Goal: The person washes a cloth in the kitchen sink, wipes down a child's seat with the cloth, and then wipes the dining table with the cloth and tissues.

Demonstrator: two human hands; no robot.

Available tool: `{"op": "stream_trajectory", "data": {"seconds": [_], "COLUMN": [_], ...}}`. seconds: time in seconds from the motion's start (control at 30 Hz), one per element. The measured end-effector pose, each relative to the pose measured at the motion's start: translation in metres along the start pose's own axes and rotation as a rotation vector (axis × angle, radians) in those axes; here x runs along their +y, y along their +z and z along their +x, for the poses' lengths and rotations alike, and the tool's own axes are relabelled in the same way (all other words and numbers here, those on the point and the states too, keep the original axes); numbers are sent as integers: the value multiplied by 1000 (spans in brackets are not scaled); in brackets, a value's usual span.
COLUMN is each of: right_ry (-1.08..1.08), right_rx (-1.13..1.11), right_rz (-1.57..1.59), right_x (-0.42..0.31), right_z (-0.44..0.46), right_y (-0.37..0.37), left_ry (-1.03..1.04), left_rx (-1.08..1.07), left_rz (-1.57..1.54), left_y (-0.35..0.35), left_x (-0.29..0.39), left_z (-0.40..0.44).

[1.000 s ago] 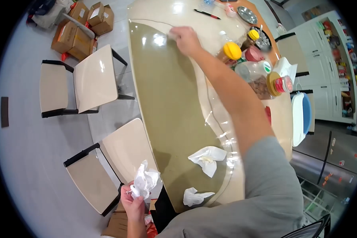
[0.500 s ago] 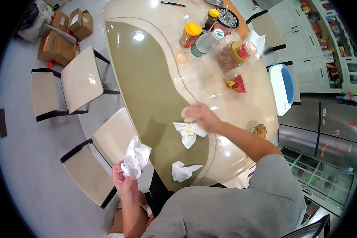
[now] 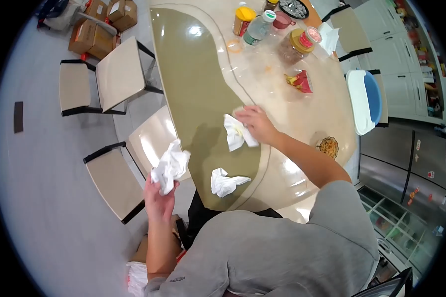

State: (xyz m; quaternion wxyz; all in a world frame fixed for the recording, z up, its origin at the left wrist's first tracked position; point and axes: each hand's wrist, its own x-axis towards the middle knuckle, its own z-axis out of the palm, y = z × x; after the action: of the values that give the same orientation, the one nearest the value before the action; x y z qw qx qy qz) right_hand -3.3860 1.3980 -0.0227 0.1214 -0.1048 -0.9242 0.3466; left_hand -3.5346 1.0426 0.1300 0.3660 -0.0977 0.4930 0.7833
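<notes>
My left hand (image 3: 159, 200) is closed around a crumpled white tissue (image 3: 171, 166), held beyond the table's left edge above a chair. Over the table, my right hand (image 3: 255, 123) has its fingers curled on the upper right part of an unfolded tissue (image 3: 234, 133) with a yellowish spot. Something pale shows at its fingertips, too small to name. Another crumpled tissue (image 3: 227, 182) lies nearer to me on the green part of the table (image 3: 193, 74).
A yellow-lidded jar (image 3: 244, 21), a bottle (image 3: 258, 29), a large jar (image 3: 293, 47), a red packet (image 3: 300, 81) and a glass bowl of food (image 3: 328, 147) stand on the table. Chairs (image 3: 119, 74) line its left side.
My right hand has come back from the table's far end to the spotted tissue and now grips it. The left hand still holds its tissue. The view has shifted.
</notes>
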Motion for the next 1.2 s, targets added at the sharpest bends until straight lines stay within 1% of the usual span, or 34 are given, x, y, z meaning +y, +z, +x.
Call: {"op": "stream_trajectory", "data": {"seconds": [0.03, 0.1, 0.13, 0.17, 0.23, 0.27, 0.3, 0.33, 0.4, 0.47, 0.5, 0.53, 0.57, 0.6, 0.63, 0.67, 0.73, 0.77, 0.83, 0.87, 0.93, 1.07, 1.1, 1.17, 1.2], "right_ry": [-10, 69, 77, -58, -92, -120, -146, -155, -102, -165, -147, -130, -166, -154, -136, -115, -47, -51, 23, 19, 94, 148, 132, 120, 126], "right_rx": [-10, -229, -71, 12, 179, 243, 306, 310, 237, 117, 64, 20, -17, -68, -55, -45, -58, -43, -40, -25, 19, 21, 31, 20, 20], "right_rz": [6, 159, 122, 132, -1, -18, -38, -29, -121, -84, -69, -63, -73, 58, 36, 26, 67, 53, 78, 59, 45, 60, 66, 84, 83], "right_x": [2, 6, 0, 7, 8, 17, 22, 16, 1, -15, -24, -33, -35, -39, -49, -60, -68, -72, -76, -79, -86, -89, -89, -89, -88], "right_z": [-2, 14, 35, 70, 139, 173, 194, 197, 184, 130, 98, 65, 34, 11, -8, -23, -37, -42, -48, -51, -57, -64, -64, -64, -63], "right_y": [-7, -13, -7, -6, 1, 13, 26, 37, 55, 66, 69, 71, 75, 69, 58, 51, 44, 43, 42, 41, 44, 40, 38, 33, 31], "left_ry": [-42, -118, -153, -173, -218, -240, -229, -224, -228, -13, 43, 46, 91, 148, 190, 210, 711, 729, 848, 867, 862, 926, 931, 932, 963], "left_rx": [16, 31, 24, 24, -17, -50, -39, -12, 17, -83, -65, -95, -88, -78, -109, -136, -122, -134, -180, -191, -194, -218, -194, -173, -140], "left_rz": [-73, -194, -238, -243, -302, -315, -309, -267, -221, 180, 223, 212, 401, 587, 667, 662, 1164, 1156, 1270, 1257, 1346, 1360, 1353, 1345, 1297], "left_y": [1, -3, -7, 2, -1, -1, 5, 15, 20, 18, 20, 23, 30, 40, 51, 62, 82, 93, 121, 134, 156, 192, 199, 216, 222], "left_x": [-3, -14, -18, -17, -24, -27, -27, -26, -25, -30, -33, -35, -35, -35, -36, -39, -47, -49, -55, -59, -66, -85, -90, -94, -92], "left_z": [1, 4, 5, 5, 10, 10, 7, 7, 14, 29, 39, 46, 59, 75, 90, 109, 156, 177, 219, 237, 272, 349, 366, 380, 382]}}
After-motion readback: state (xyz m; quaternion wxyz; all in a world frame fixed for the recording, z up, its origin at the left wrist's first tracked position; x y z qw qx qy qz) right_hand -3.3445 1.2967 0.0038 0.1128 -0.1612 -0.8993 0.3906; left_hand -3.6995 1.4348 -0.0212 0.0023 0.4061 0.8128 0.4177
